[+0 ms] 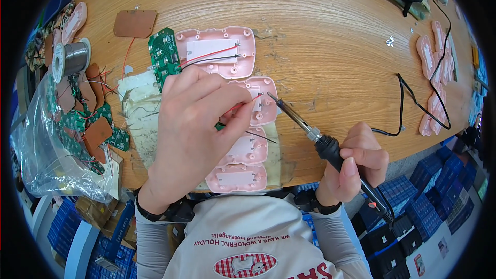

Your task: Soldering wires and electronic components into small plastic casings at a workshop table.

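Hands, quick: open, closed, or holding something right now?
Left hand: closed, thumb and fingertips pinching a red wire.
Right hand: closed, holding the soldering iron.

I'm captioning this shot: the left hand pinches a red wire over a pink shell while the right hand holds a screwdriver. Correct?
Not quite: the head view shows the right hand holding a soldering iron, not a screwdriver. The left hand does pinch a red wire over a pink shell.

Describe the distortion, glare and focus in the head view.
Head view: fisheye distortion bows the front edge of the brown wood-grain table, and corners go black; head view: white highlights streak the crumpled clear plastic bag; head view: the long black-handled metal soldering iron looks fairly sharp.
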The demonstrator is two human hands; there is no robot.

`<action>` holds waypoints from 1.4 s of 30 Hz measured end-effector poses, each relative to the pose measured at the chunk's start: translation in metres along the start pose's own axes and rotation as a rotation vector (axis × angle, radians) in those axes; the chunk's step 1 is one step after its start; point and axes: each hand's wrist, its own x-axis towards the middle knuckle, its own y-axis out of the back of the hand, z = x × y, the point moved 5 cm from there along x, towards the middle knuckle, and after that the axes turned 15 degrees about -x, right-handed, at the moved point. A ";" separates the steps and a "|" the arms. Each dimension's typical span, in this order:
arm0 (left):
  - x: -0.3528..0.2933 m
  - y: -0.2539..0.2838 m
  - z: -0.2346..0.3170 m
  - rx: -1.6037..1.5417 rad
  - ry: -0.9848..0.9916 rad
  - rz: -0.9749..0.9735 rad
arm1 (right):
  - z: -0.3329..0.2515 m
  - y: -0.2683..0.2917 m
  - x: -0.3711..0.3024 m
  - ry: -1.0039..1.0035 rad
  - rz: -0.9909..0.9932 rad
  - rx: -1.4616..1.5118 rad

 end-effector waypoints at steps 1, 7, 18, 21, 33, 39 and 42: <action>0.000 0.000 0.000 0.000 0.000 0.000 | 0.000 0.000 0.000 0.004 0.001 0.002; 0.002 0.001 0.002 0.008 -0.019 -0.016 | 0.000 0.000 -0.001 0.002 0.009 -0.001; -0.010 0.012 0.012 0.036 -0.011 -0.067 | 0.005 0.003 -0.004 -0.012 0.068 0.033; -0.016 0.007 0.015 0.057 -0.108 -0.141 | 0.007 0.003 -0.005 -0.026 0.114 0.054; -0.018 -0.003 0.006 0.112 -0.197 -0.063 | 0.003 -0.001 -0.003 -0.081 0.192 0.022; -0.018 -0.006 0.007 0.162 -0.220 -0.110 | 0.004 0.000 -0.004 -0.077 0.162 0.036; -0.017 -0.004 0.008 0.144 -0.233 -0.109 | 0.004 0.000 -0.004 -0.098 0.196 0.022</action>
